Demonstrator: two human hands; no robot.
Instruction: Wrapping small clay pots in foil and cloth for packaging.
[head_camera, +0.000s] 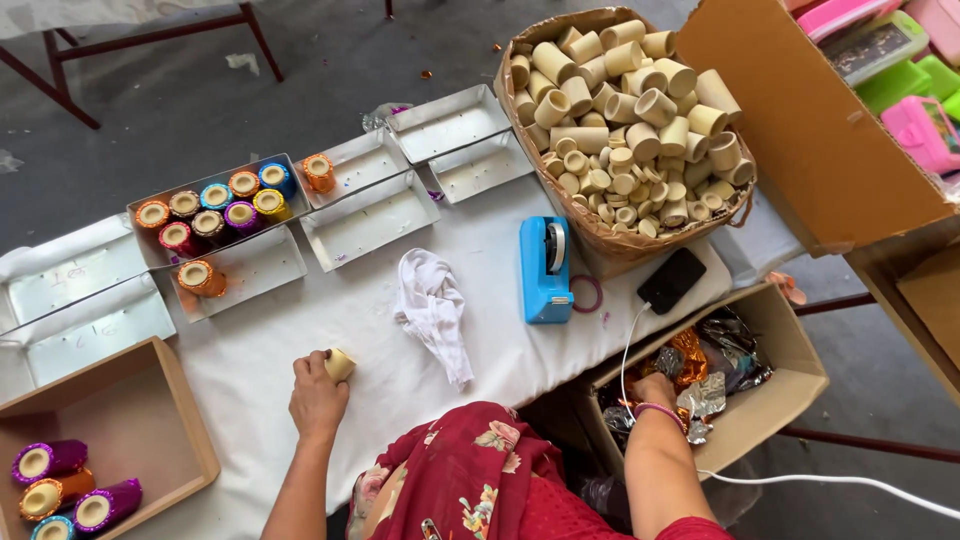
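Observation:
My left hand (316, 392) rests on the white table cloth (260, 350) and holds a plain beige tube (340, 364) between thumb and fingers. My right hand (655, 389) reaches down into a cardboard box (785, 395) of shiny foil pieces (700, 365) beside the table; its fingers are buried in the foil, so what they hold is hidden. A pink band sits on that wrist. A crumpled white cloth (433, 305) lies just right of my left hand.
A basket (610, 238) heaped with bare tubes stands at the back right. A blue tape dispenser (545, 268), a black phone (671, 280) on a white cable, several metal trays (372, 218), foil-wrapped tubes (210, 210) and a box (150, 420) of wrapped tubes surround the work area.

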